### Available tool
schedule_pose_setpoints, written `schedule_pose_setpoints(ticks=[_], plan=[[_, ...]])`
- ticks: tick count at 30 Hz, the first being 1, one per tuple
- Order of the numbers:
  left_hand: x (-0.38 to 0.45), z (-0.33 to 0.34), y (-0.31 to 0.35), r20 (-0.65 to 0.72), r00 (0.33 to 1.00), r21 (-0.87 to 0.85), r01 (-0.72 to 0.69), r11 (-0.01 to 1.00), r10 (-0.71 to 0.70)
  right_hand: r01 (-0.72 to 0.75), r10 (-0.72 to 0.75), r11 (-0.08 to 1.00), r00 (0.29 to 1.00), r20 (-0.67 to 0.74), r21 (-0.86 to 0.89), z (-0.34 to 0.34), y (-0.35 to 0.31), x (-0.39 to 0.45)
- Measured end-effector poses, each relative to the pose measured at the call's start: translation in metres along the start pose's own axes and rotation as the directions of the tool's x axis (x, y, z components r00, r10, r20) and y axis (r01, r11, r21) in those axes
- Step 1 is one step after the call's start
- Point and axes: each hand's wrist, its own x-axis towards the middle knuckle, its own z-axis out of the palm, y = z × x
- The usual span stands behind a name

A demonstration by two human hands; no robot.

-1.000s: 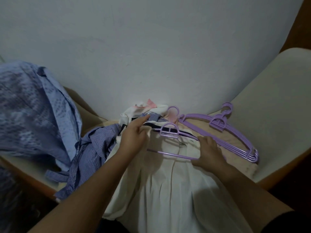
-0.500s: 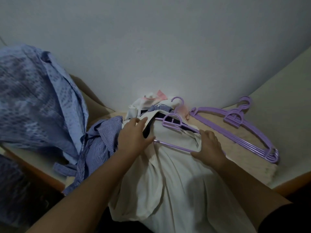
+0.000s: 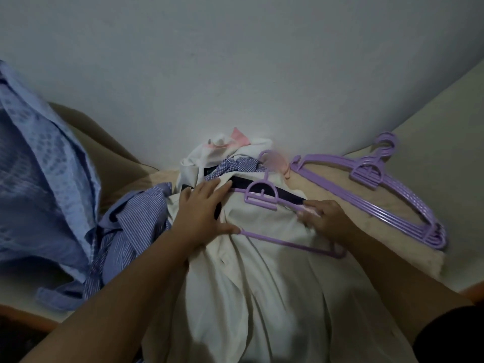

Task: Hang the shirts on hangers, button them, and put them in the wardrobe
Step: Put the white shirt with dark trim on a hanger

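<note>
A white shirt [image 3: 262, 271] lies in the middle of the bed and hangs over its near edge. A purple hanger [image 3: 262, 196] sits at its dark-lined collar, with the lower bar lying on top of the cloth. My left hand [image 3: 203, 216] presses flat on the shirt's left shoulder, fingers straight towards the collar and thumb touching the hanger's bar. My right hand [image 3: 324, 218] has its fingers curled round the shirt's cloth at the hanger's right arm. The hanger's left arm is hidden under my left hand.
A stack of spare purple hangers [image 3: 392, 195] lies on the beige bed [image 3: 327, 184] to the right. A blue striped shirt [image 3: 131, 226] is bunched at the left, with a light blue patterned garment [image 3: 39, 179] beyond. A checked shirt [image 3: 235, 166] and white-pink clothes [image 3: 225, 150] lie against the wall [image 3: 235, 74].
My left hand has slid from the collar down onto the left shoulder and flattened. My right hand has moved up from the hanger's bar to its right arm. My head has come closer.
</note>
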Motion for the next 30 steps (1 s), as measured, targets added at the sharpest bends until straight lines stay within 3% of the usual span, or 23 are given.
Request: schedule_pose_setpoints(ticks=[7,14,19,26,30], plan=[[0.008,0.018,-0.005,-0.023,0.997,0.059,-0.072,0.996,0.074,-0.205,0.2,0.973,0.978,0.059,0.105,-0.016,-0.013,-0.004],[0.01,0.011,-0.006,0.103,0.994,0.092,-0.039,0.995,0.03,-0.202,0.199,0.926,0.979,0.041,0.319,-0.019,-0.008,-0.004],[0.009,0.01,-0.005,0.088,0.995,0.077,-0.045,0.996,0.038,-0.254,0.258,0.915,0.966,0.031,0.314,-0.022,0.004,-0.005],[0.007,0.011,-0.005,0.079,0.996,0.118,-0.051,0.992,0.042,-0.417,0.388,0.807,0.908,0.158,0.419,-0.025,0.011,-0.004],[0.007,0.007,-0.006,0.073,0.997,0.118,-0.041,0.992,0.033,-0.392,0.369,0.759,0.917,0.152,0.52,-0.034,0.012,-0.002]])
